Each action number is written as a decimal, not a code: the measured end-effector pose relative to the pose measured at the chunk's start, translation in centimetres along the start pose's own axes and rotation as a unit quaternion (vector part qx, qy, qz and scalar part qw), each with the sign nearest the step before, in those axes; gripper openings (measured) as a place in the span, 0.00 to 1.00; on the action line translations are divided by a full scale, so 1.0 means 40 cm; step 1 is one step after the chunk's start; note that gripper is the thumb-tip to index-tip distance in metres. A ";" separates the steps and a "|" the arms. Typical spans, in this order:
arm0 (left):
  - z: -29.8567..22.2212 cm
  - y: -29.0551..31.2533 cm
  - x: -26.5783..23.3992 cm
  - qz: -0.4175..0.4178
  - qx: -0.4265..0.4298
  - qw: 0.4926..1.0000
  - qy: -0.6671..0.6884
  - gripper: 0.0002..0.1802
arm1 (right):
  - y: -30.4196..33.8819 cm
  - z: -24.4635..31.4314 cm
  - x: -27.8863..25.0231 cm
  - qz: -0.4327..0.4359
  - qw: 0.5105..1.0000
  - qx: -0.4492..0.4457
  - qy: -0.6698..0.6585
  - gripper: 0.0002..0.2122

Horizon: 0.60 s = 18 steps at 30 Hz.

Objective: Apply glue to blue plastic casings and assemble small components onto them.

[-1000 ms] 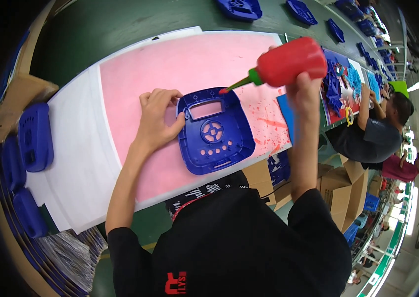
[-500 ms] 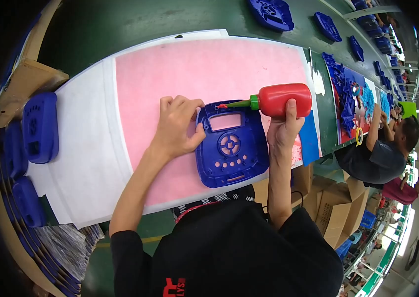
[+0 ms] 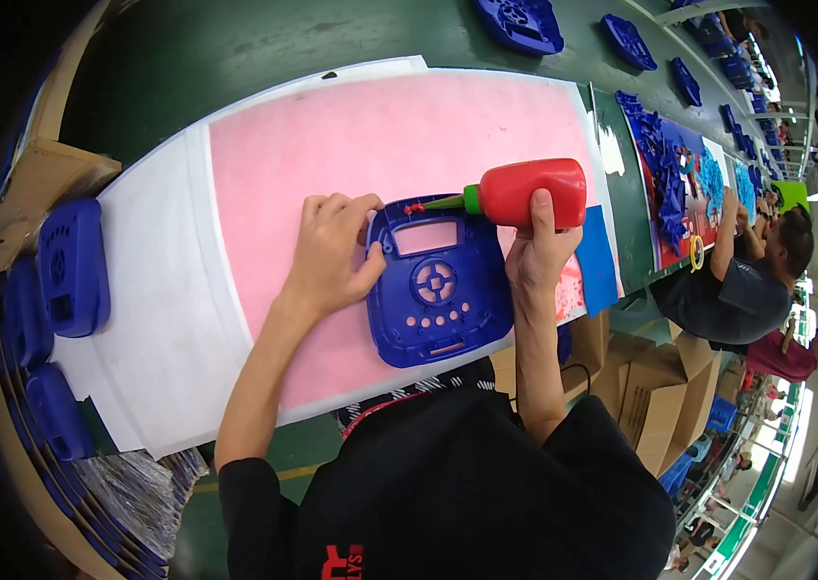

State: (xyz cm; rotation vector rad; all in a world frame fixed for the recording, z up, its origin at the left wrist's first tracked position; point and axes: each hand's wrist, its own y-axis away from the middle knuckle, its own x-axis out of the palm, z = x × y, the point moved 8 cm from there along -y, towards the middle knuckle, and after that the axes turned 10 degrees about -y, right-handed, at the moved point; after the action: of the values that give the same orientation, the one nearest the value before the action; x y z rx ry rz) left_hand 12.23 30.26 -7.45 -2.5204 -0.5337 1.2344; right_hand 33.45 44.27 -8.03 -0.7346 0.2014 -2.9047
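Head view — red bottle held; shirt bears red lettering.

Head-worn fisheye, downward over hands

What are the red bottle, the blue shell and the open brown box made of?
The red bottle looks like smooth plastic with a slight shine; its softness isn't clear. The blue shell seems to be hard moulded plastic, with neat holes and a raised rim. The open brown box looks like dull cardboard: see its flat, folded flaps.
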 end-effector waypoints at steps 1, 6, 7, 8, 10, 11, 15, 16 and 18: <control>-0.002 -0.001 -0.001 -0.002 0.006 1.000 -0.004 0.20 | 0.000 0.003 -0.002 -0.001 1.000 -0.008 0.004 0.19; -0.003 -0.003 0.005 0.005 0.001 1.000 -0.004 0.20 | 0.004 0.004 -0.014 0.012 0.999 -0.023 0.031 0.18; -0.003 -0.003 0.005 0.004 0.001 1.000 -0.003 0.20 | 0.006 0.008 -0.011 0.021 0.998 -0.030 0.051 0.17; -0.003 -0.003 0.004 0.004 0.001 1.000 -0.003 0.20 | 0.008 0.011 -0.010 0.020 0.998 -0.030 0.051 0.17; -0.004 -0.003 0.001 0.001 -0.003 1.000 -0.009 0.20 | 0.015 0.032 0.002 0.038 0.992 -0.064 0.098 0.16; -0.003 -0.002 0.002 0.002 -0.003 1.000 -0.008 0.20 | 0.019 0.035 0.002 0.038 0.992 -0.064 0.099 0.16; 0.004 0.004 0.010 0.018 -0.008 1.000 -0.010 0.22 | 0.034 0.058 0.006 0.028 0.987 -0.090 0.132 0.17; 0.007 0.006 0.015 0.034 -0.015 0.999 -0.007 0.23 | 0.037 0.066 0.005 0.016 0.988 -0.097 0.123 0.18; 0.009 0.008 0.016 0.038 -0.018 0.999 -0.009 0.23 | 0.036 0.080 0.008 0.003 0.990 -0.100 0.101 0.20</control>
State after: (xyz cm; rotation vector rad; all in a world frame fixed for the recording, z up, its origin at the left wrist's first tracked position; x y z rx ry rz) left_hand 12.37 30.29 -8.22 -2.5833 -0.4723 1.2853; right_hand 34.83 42.52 -5.33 -0.4620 0.5206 -2.9812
